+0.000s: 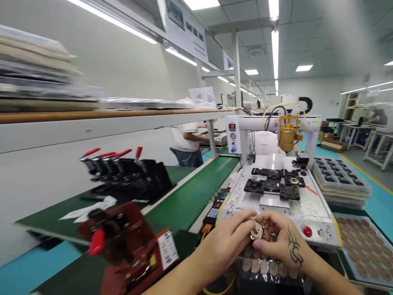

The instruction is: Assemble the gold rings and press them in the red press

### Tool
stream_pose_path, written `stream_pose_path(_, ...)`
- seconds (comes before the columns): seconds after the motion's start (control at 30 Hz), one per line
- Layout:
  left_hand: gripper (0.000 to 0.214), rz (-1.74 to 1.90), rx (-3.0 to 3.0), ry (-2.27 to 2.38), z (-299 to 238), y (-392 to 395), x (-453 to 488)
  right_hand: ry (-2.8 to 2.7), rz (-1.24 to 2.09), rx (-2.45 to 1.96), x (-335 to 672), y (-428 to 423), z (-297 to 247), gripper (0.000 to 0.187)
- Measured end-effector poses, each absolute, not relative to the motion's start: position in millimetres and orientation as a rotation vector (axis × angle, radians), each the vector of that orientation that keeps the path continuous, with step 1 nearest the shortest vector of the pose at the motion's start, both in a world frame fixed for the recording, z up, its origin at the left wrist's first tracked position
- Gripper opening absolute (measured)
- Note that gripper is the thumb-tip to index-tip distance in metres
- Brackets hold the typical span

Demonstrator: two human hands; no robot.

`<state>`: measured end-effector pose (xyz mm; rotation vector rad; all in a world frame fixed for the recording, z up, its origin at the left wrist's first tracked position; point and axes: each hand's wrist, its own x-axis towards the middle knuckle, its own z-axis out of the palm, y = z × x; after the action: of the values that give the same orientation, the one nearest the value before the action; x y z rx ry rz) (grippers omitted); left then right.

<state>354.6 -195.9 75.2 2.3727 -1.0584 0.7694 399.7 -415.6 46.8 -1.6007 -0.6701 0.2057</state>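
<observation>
Between the fingertips of both hands is a small round watch case [257, 231] with a gold-coloured rim and a pale inner face. My left hand [225, 241] pinches it from the left, its fingers partly covering the rim. From the right, my right hand [282, 239] grips it with thumb and curled fingers. Under the hands lies a dark, shiny sheet with rows of pale round discs [264, 267]. Just beyond them stands a white benchtop machine [245, 205] carrying black fixture plates [273, 184]; one plate at the right holds a round metallic part [294, 180].
A gold-coloured machine head [287, 137] hangs over the fixtures. At right are stacked trays [340, 176] and a tray of brown discs [364, 246]. A red-brown clamp fixture [132, 246] and red-handled toggle clamps [123, 170] stand left, by a green conveyor [196, 192]. A person [188, 141] works beyond.
</observation>
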Motion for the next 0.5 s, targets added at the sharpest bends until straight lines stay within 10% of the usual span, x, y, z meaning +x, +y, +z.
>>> stream_pose_path(0.13, 0.068, 0.517, 2.250, -0.950, 85.3, -224.8, 409.8, -0.495, -0.055, -1.742, 424.0, -474.3, 39.1, 0.036)
stream_pose_path(0.33, 0.019, 0.364, 2.459, -0.858, 102.6, -297.2, 535.3, -0.320, -0.395, -1.849, 436.1, -545.6, 43.1, 0.036)
stream_pose_path(0.5, 0.026, 0.147, 2.648, -0.830, 90.4, -349.1, 618.1, -0.232, -0.452, -1.854, 418.2, -581.6, 47.1, 0.040)
